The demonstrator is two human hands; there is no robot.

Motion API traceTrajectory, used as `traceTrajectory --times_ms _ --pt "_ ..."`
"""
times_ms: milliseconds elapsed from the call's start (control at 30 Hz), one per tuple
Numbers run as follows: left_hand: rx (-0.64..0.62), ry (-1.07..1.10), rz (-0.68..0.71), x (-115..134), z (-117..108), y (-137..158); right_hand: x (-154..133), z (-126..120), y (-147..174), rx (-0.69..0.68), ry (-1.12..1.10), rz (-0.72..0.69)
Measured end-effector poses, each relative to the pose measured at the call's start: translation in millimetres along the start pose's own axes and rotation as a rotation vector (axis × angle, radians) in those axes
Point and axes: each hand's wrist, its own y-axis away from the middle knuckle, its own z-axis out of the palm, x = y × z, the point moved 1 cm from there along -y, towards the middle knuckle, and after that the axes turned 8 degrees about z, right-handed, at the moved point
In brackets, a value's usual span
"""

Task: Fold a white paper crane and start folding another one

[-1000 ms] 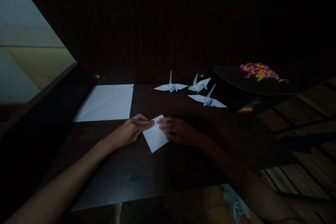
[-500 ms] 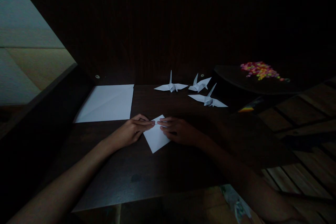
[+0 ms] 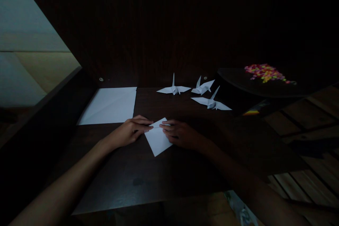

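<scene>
A white sheet of paper folded into a small square point(image 3: 156, 141) lies on the dark table, turned with one corner toward me. A crease or folded edge runs across its upper part. My left hand point(image 3: 131, 130) reaches in from the left, its outstretched fingertips touching the paper's left side near that crease. From the right, my right hand point(image 3: 182, 134) lies over the paper's right side, fingers extended and slightly apart, pressing on it. Beyond the hands stand three white origami cranes: one in the middle point(image 3: 174, 90), one behind right point(image 3: 203, 87) and one nearer right point(image 3: 212, 103).
A larger creased white paper sheet point(image 3: 109, 106) lies at the table's back left. Small colourful pieces point(image 3: 266, 73) are heaped on a dark curved shelf point(image 3: 238, 83) at the right. A dark panel point(image 3: 148, 28) rises behind, and a low side wall point(image 3: 47, 109) borders the left.
My left hand has slid slightly left along the paper, uncovering more of the crease. My right hand stays on the paper. The whole view has shifted a little.
</scene>
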Motion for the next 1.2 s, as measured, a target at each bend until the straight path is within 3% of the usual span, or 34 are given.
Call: traceTrajectory --times_ms 233,367,633,1200 --pt "-0.049 0.008 -0.042 -3 -12 3 -1 -1 1 0.004 0.014 -0.017" --pt "-0.014 0.070 -0.098 -2 -16 2 1 1 2 0.019 0.019 -0.034" --pt "0.180 0.064 -0.230 -1 -1 -6 -1 0 0 0.019 0.022 -0.014" --pt "0.165 0.079 -0.259 -7 4 -4 0 0 0 0.039 0.046 -0.058"
